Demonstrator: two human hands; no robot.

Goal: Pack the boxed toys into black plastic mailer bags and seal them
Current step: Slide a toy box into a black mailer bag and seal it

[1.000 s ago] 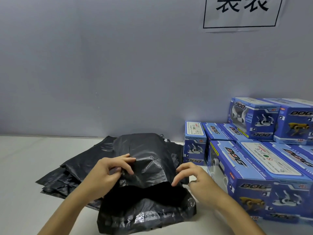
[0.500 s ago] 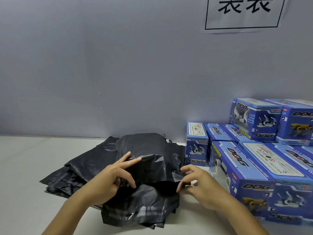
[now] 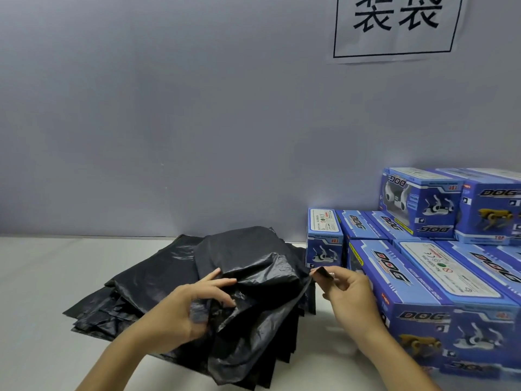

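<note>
Head view. A filled black mailer bag (image 3: 253, 266) is seen on top of a stack of flat black bags (image 3: 135, 300), which is spread on the pale desk (image 3: 36, 277) against a grey wall (image 3: 197, 122). The left hand (image 3: 194, 306) is laid on the near face of the filled bag; its fingers (image 3: 222, 283) are curled into the crumpled plastic, and a fold is gripped between them and the thumb. The right hand (image 3: 349, 294) is held just right of the bag, where a small black strip (image 3: 321, 273) at the bag's right corner is pinched between thumb and forefinger, the remaining fingers being loosely curled. Whether the strip is part of the flap or a peel-off liner cannot be told. Blue boxed toys (image 3: 423, 277) marked "DOG" are stacked at the right of the desk, close beside the right hand. A white paper sign (image 3: 394, 26) with black characters is fixed to the wall above them.
</note>
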